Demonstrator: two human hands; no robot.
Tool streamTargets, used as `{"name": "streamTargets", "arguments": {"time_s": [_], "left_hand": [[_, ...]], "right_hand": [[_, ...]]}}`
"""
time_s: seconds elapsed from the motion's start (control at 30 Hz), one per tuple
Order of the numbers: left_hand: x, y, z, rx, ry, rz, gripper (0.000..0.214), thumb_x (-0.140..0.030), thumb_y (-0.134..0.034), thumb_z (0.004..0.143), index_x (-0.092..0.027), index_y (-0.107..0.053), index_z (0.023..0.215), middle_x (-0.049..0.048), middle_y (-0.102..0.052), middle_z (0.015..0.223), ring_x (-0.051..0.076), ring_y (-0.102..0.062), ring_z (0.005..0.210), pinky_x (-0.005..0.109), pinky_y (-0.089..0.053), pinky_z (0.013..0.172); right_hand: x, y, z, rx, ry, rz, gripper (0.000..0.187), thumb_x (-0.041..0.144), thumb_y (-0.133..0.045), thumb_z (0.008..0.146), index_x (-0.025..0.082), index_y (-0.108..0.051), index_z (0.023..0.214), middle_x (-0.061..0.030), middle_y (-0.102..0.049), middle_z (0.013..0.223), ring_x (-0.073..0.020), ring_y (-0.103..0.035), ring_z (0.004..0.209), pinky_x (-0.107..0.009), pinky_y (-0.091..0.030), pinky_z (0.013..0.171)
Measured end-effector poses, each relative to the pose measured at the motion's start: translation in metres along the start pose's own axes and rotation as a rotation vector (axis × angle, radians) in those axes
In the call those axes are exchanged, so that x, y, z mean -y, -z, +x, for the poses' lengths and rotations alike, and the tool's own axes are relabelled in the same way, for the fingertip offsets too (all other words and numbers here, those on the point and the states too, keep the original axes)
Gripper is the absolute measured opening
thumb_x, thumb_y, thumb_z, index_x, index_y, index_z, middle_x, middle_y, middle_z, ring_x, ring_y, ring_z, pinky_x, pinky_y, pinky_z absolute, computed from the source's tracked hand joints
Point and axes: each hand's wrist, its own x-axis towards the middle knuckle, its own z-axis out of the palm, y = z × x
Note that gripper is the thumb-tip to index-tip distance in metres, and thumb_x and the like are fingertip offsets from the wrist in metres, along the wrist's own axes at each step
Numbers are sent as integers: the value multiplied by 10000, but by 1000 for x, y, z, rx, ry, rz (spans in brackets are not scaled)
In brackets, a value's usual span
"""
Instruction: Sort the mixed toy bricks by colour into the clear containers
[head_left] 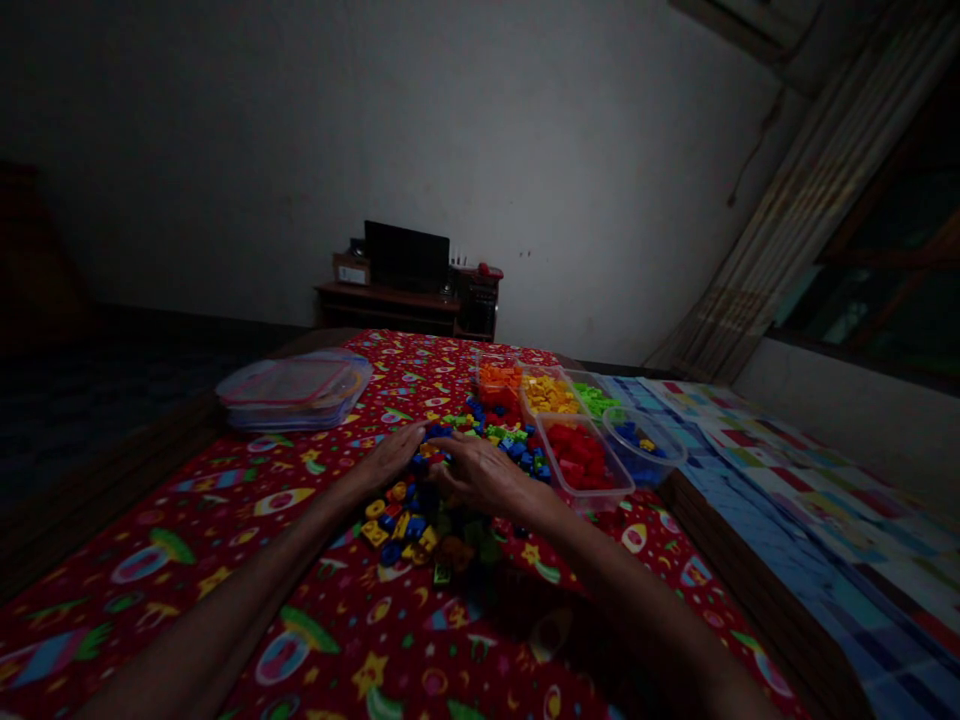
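A mixed pile of toy building blocks in yellow, blue, red, orange and green lies on the red patterned cloth. My left hand rests along the pile's left side, fingers stretched forward by some blue blocks. From the right, my right hand reaches over the middle of the pile. Its index finger points left, apart from the thumb, and its other fingers are partly hidden. I make out no block in either hand. More green and blue blocks spread beyond my right hand.
Right of the pile stand clear tubs of red blocks, yellow blocks, orange blocks and green blocks. A round tub holds a few blue and yellow ones. Stacked lids lie at left. The room is dim.
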Motion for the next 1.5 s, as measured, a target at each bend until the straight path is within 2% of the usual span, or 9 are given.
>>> {"name": "streamTargets", "arguments": {"time_s": [0.1,0.27,0.37,0.57,0.67,0.93,1.07,1.3,1.5], "left_hand": [[-4,0,0,-1,16,15,858,-763,-203,785,-139,-561,1252,147,-543,1351,279,-474,1273,428,-317,1102],[-9,3,1,-20,47,27,797,-738,-258,784,-154,-604,1201,156,-559,1332,298,-500,1248,445,-360,1069],[-13,7,1,-14,31,27,748,-688,-285,800,-153,-599,1218,143,-564,1330,286,-511,1236,427,-371,1060],[-24,13,5,20,-40,42,690,-664,-414,731,-153,-673,1115,128,-683,1145,292,-623,1047,400,-476,925],[-33,18,5,2,-46,25,612,-643,-498,678,-177,-720,1006,111,-718,1056,298,-643,977,391,-495,872],[-52,29,2,87,-39,-8,460,-524,-583,643,-210,-745,936,54,-737,1013,275,-652,959,344,-497,856],[-56,31,2,103,-21,23,445,-506,-552,687,-207,-738,960,41,-743,990,265,-658,936,339,-505,834],[-64,0,0,48,-163,169,376,-394,-489,751,-214,-712,993,76,-720,1066,266,-632,1015,379,-463,932],[-69,-11,-5,19,-171,214,207,-328,-559,717,-222,-696,831,65,-731,931,255,-646,941,371,-479,906]], "right_hand": [[-26,11,12,-16,-190,-57,374,220,-460,918,123,-525,1273,-154,-633,1135,-222,-580,1077,-312,-441,885],[-62,14,30,308,-471,-196,319,154,-467,863,79,-643,1118,-219,-652,1097,-288,-627,1020,-329,-476,792],[-62,5,26,305,-421,-171,340,96,-479,815,116,-666,1098,-184,-670,1087,-266,-640,999,-302,-472,784],[-64,-1,11,-26,-335,57,460,14,-523,708,180,-684,1105,-66,-700,1073,-180,-628,989,-232,-443,843],[-67,4,9,-75,-318,158,429,32,-549,701,188,-709,1067,-36,-720,992,-162,-647,880,-217,-452,780],[-59,12,9,-66,-261,201,250,142,-541,826,158,-735,983,-76,-727,913,-171,-654,821,-234,-451,744],[-57,12,11,-43,-278,268,353,37,-538,758,188,-712,1024,-48,-719,1007,-168,-649,913,-231,-458,798],[-48,-16,16,-45,-202,155,486,24,-541,709,127,-613,1178,-116,-650,1177,-222,-574,1098,-302,-418,933],[-49,-20,22,46,-223,205,250,167,-585,755,174,-704,975,-47,-713,899,-197,-640,869,-237,-444,724]]}}
